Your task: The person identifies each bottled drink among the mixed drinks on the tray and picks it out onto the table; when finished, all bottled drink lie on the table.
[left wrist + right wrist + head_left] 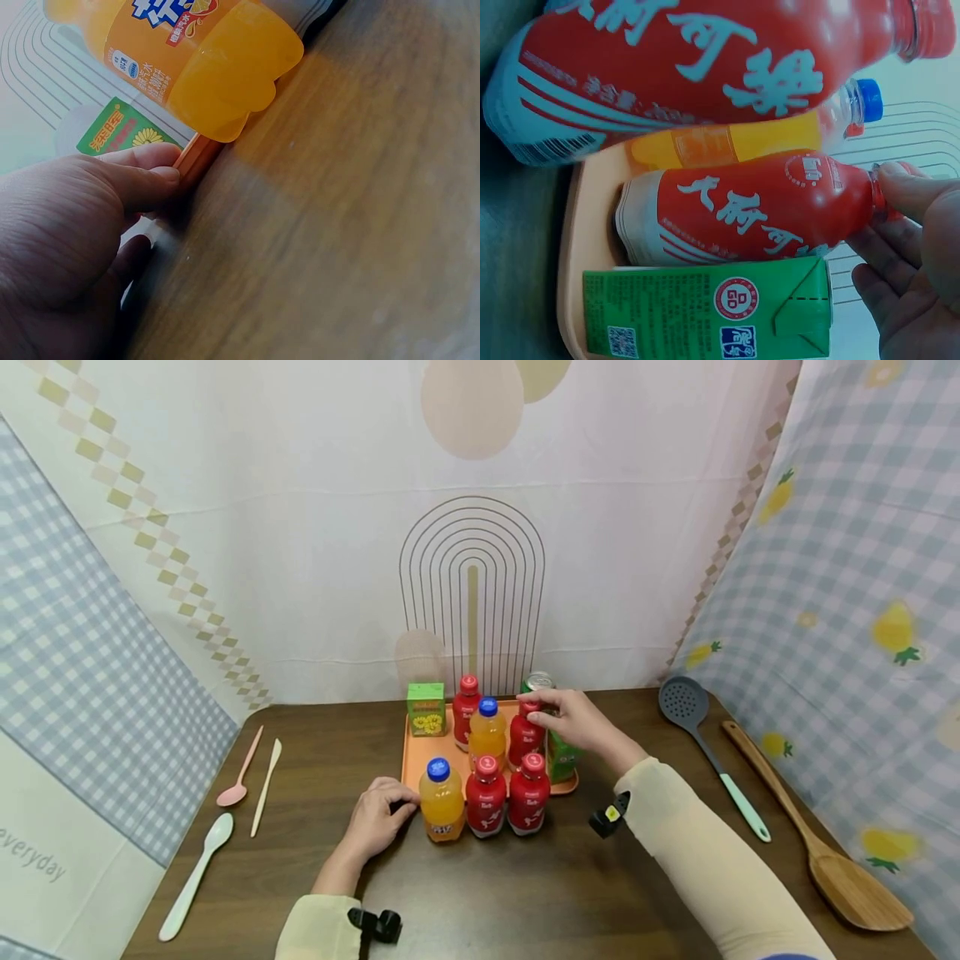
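Observation:
My left hand (378,814) pinches the near-left rim of an orange tray (201,159) between thumb and fingers. My right hand (581,718) holds a red drink bottle (757,202) by its cap, thumb on one side and fingertips on the other. That bottle is upright on the tray's right side, beside a green drink carton (667,307). Also on the tray are an orange soda bottle (487,739), another red bottle (467,710), a green carton with yellow flowers (427,710) and a partly hidden can (537,681).
At the tray's front edge stand an orange soda bottle (442,802) and two red bottles (486,799). White spoon (197,870), pink spoon (234,793) and cream knife (267,787) lie left. Slotted skimmer (684,702) and wooden spatula (855,881) lie right. Curtains enclose the table.

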Motion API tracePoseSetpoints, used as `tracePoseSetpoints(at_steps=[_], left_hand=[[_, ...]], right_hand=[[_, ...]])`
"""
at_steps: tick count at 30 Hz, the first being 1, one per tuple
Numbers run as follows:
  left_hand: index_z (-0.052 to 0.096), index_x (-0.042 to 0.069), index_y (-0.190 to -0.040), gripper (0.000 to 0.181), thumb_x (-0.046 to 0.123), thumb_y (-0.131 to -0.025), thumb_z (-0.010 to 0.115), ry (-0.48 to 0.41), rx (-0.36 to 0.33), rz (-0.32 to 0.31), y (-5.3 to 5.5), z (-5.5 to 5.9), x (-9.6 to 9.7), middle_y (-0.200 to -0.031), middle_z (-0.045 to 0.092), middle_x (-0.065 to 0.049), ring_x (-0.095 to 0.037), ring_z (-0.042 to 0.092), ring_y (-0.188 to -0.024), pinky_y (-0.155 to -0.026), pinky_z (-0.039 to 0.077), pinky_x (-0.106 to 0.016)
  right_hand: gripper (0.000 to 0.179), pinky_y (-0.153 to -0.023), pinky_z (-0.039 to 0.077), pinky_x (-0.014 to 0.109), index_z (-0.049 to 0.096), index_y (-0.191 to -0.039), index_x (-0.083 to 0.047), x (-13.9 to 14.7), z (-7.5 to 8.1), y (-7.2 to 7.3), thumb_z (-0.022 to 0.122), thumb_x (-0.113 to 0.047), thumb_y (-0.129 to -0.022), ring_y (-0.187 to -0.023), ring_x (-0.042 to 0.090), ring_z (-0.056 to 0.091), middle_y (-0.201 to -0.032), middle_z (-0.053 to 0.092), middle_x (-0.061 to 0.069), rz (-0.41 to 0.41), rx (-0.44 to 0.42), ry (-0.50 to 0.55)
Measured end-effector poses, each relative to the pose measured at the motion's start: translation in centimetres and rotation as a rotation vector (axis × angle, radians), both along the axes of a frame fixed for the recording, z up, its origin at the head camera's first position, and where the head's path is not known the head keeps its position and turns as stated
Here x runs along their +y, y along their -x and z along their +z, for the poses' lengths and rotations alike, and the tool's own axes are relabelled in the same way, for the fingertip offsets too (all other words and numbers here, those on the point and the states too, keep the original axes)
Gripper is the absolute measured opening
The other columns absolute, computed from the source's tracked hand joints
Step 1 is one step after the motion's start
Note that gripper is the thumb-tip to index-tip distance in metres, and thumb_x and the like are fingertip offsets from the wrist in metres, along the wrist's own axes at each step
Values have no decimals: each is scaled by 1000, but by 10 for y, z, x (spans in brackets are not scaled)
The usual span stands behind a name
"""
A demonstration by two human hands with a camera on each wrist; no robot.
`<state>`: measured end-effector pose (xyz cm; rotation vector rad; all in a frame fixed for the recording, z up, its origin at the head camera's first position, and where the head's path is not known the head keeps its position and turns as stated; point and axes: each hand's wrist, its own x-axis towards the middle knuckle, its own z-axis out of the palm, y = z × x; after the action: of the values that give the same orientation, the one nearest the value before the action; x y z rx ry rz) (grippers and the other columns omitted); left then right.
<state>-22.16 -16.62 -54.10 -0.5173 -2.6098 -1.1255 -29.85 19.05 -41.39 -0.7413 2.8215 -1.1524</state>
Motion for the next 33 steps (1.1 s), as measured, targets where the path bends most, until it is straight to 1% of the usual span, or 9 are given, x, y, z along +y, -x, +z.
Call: tracePoseSetpoints(at_steps=[6,11,15,18,22,24,26,30,33], left_hand=[[75,25,-85,19,7,-80,77,0,5,3,-1,-1,0,-85,65,19,-11,55,-98,-87,47,-40],[75,25,-84,19,6,-80,77,-10,-2,9,-2,-1,0,-85,65,18,-11,55,-98,-87,47,-40],[75,26,-84,20,7,-81,77,-11,-12,8,-2,-1,0,-85,65,19,-9,55,-97,-87,47,-39],[75,26,-85,20,6,-81,77,-16,-11,3,-2,0,0,-85,65,18,-10,55,-97,-87,47,-39],[75,26,-85,20,6,-81,77,-13,-11,2,-1,0,1,-85,65,18,-10,55,-97,-87,47,-39],[75,26,-85,20,6,-81,77,-13,-15,1,-1,1,1,-85,65,19,-10,54,-97,-87,47,-39],[75,26,-84,20,6,-81,77,-12,-18,1,-1,1,1,-84,64,20,-10,54,-97,-87,47,-39],[75,26,-84,20,6,-81,77,-13,-21,3,-2,1,0,-84,64,21,-9,54,-97,-87,47,-39],[75,26,-84,20,6,-81,77,-14,-22,6,-1,1,1,-84,64,20,-10,54,-98,-87,47,-40]], right_hand=[[35,-82,53,37,63,-128,-18,1,-3,-9,64,-18,-94,-102,20,61,-119,65,4,7,24,54],[35,-81,54,36,63,-129,-17,-4,1,-15,64,-17,-94,-102,19,62,-119,65,4,7,17,83],[36,-79,55,35,62,-130,-16,-5,7,-21,63,-19,-94,-100,20,63,-118,66,5,18,29,113],[37,-79,55,33,62,-130,-17,-3,13,-27,64,-20,-93,-100,22,64,-119,65,6,24,35,156],[38,-78,55,30,62,-130,-16,4,21,-38,64,-18,-93,-99,24,64,-122,64,9,28,45,212],[38,-78,55,30,61,-130,-14,8,26,-45,64,-16,-93,-99,24,64,-123,64,11,35,58,238],[37,-75,55,30,62,-130,-12,13,32,-51,64,-14,-92,-94,23,65,-121,64,11,38,81,252],[37,-76,55,28,61,-130,-9,22,40,-63,63,-13,-93,-97,20,65,-121,64,9,47,135,259],[37,-79,54,25,61,-130,-10,29,42,-70,63,-13,-93,-102,18,64,-122,64,8,44,160,259]])
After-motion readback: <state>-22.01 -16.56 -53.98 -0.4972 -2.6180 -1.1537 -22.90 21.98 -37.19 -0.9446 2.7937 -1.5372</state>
